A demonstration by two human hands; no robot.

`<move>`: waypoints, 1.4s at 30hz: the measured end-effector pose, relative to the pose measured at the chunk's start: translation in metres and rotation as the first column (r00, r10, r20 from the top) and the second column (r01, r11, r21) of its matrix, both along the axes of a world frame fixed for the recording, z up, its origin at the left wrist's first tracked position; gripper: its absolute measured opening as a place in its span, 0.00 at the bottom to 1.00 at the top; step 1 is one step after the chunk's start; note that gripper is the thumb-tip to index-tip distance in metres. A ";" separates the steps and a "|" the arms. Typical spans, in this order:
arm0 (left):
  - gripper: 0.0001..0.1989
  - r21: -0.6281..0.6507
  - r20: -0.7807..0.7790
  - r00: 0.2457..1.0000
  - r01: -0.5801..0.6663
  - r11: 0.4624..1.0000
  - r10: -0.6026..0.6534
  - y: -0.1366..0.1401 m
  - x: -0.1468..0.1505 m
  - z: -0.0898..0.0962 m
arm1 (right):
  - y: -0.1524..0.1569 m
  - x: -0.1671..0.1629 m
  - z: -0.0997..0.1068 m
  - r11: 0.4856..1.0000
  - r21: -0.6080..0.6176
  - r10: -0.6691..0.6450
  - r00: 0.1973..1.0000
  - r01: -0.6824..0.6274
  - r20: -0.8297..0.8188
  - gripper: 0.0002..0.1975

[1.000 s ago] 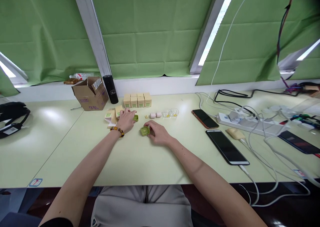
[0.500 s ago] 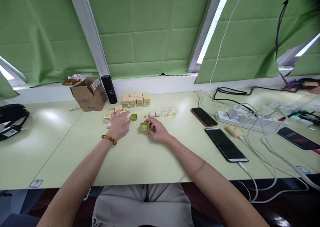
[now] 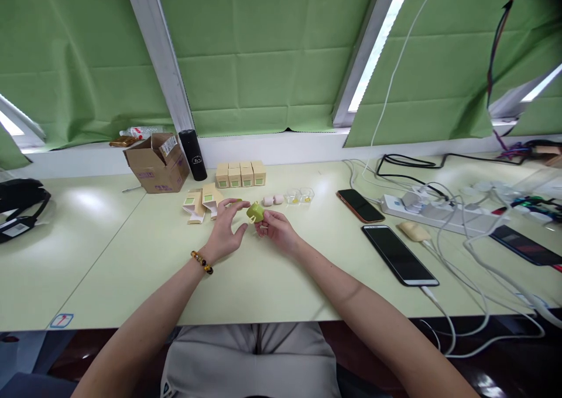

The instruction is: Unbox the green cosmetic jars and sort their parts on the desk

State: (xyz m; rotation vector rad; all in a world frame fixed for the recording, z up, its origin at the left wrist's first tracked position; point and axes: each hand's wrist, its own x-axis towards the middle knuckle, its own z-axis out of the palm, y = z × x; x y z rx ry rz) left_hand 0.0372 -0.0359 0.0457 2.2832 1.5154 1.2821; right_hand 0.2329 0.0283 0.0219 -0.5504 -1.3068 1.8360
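My right hand (image 3: 277, 228) grips a small green square container (image 3: 255, 212) by its side, tilted above the table. A pale yellowish bit shows at its lower edge, too small to name. My left hand (image 3: 226, 231), a beaded bracelet at its wrist, is just left of the container, thumb and fingers apart and nothing in them. Its fingers mostly cover a second green piece behind. Left of that hand lie two opened small cartons (image 3: 194, 205). Just beyond my right hand are two pale pink cylinders (image 3: 273, 200) and a clear twin-cup tray (image 3: 299, 196) with small yellow pieces.
A row of small tan boxes (image 3: 241, 174) stands at the back, beside a black bottle (image 3: 192, 155) and a brown cardboard box (image 3: 157, 164). To the right are phones (image 3: 399, 254), a power strip (image 3: 439, 213) and tangled white cables. The table's front edge is near my lap.
My left hand has moved right, away from the opened cartons and towards the green container. In my right hand the container has been raised and tipped over from its upright, open-side-up position.
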 end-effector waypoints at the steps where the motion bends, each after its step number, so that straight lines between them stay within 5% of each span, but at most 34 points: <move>1: 0.27 0.010 -0.005 1.000 0.000 1.000 0.000 -0.002 0.000 -0.003 | -0.001 -0.001 0.000 1.000 -0.008 -0.001 1.000 0.001 -0.003 0.26; 7: 0.24 -0.039 0.041 0.998 -0.040 0.998 0.042 -0.005 0.002 -0.012 | -0.008 -0.008 0.000 0.998 0.055 0.019 0.999 -0.021 0.048 0.28; 12: 0.26 -0.204 0.336 0.935 -0.049 0.978 0.117 0.003 0.005 -0.017 | -0.009 -0.006 -0.002 0.948 0.299 -0.164 0.972 0.108 0.167 0.29; 14: 0.27 -0.270 0.506 0.857 0.052 0.961 0.096 0.006 0.007 -0.017 | -0.011 -0.005 -0.002 0.858 0.465 -0.324 0.932 0.219 0.159 0.25; 17: 0.28 -0.347 0.639 0.766 0.205 0.915 0.071 0.006 0.010 -0.016 | -0.016 -0.005 -0.002 0.649 0.701 -0.495 0.864 0.296 0.094 0.32; 22: 0.31 -0.430 0.667 0.741 0.298 0.852 0.077 0.001 0.017 -0.015 | -0.018 -0.006 -0.006 0.340 0.912 -0.558 0.830 0.229 0.000 0.30; 26: 0.34 -0.456 0.621 0.778 0.255 0.853 0.099 -0.004 0.022 -0.016 | -0.015 -0.006 -0.008 0.195 0.964 -0.575 0.817 0.182 -0.038 0.24; 29: 0.34 -0.429 0.585 0.803 0.187 0.884 0.114 -0.005 0.021 -0.015 | -0.016 -0.005 -0.006 0.255 0.930 -0.586 0.807 0.265 -0.070 0.22; 34: 0.16 -0.195 0.484 0.873 0.033 0.980 0.067 -0.004 0.011 -0.012 | -0.017 -0.005 -0.001 0.513 0.779 -0.549 0.835 0.360 -0.024 0.21; 38: 0.17 -0.035 0.313 0.948 -0.054 0.998 0.062 -0.004 0.007 -0.015 | -0.016 -0.006 -0.003 0.681 0.641 -0.450 0.893 0.353 -0.014 0.21; 42: 0.12 0.070 0.259 0.966 -0.041 0.997 0.021 -0.005 0.008 -0.019 | -0.017 -0.008 -0.006 0.756 0.571 -0.380 0.925 0.319 -0.013 0.22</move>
